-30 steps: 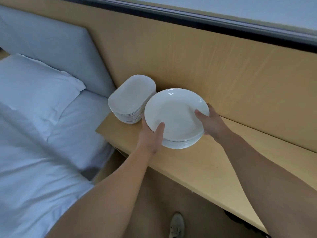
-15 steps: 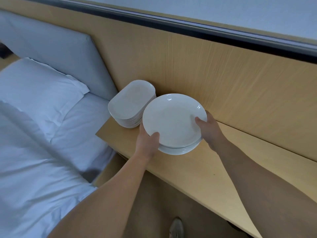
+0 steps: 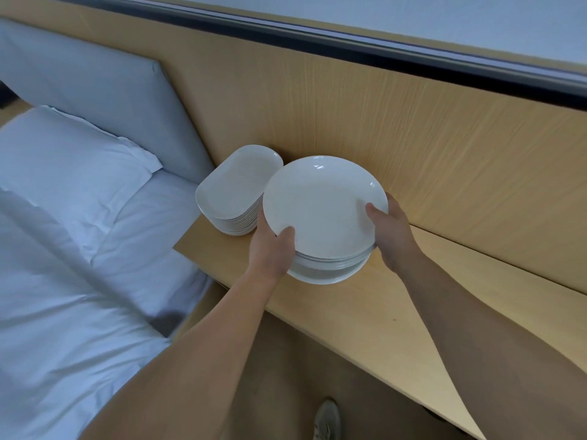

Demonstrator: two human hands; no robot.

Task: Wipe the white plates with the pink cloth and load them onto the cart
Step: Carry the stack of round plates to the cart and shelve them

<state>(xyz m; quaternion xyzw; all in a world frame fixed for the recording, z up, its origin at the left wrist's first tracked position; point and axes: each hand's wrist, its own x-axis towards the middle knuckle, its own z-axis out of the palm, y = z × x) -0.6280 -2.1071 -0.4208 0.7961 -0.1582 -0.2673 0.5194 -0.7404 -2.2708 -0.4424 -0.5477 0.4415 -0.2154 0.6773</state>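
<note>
At the wooden shelf point(image 3: 365, 312), the left hand point(image 3: 270, 249) and right hand point(image 3: 392, 230) grip opposite rims of the stack of round white plates point(image 3: 320, 204), thumbs curled on top. Just beyond, leftward, sits a stack of oblong plates point(image 3: 235, 188).

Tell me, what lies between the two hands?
In the head view, a stack of round white plates lies between the left hand and the right hand, each gripping its rim.

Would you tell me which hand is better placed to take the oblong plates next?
Probably the left hand: it grips the round plates right beside the oblong plates; the right hand grips the opposite rim.
</note>
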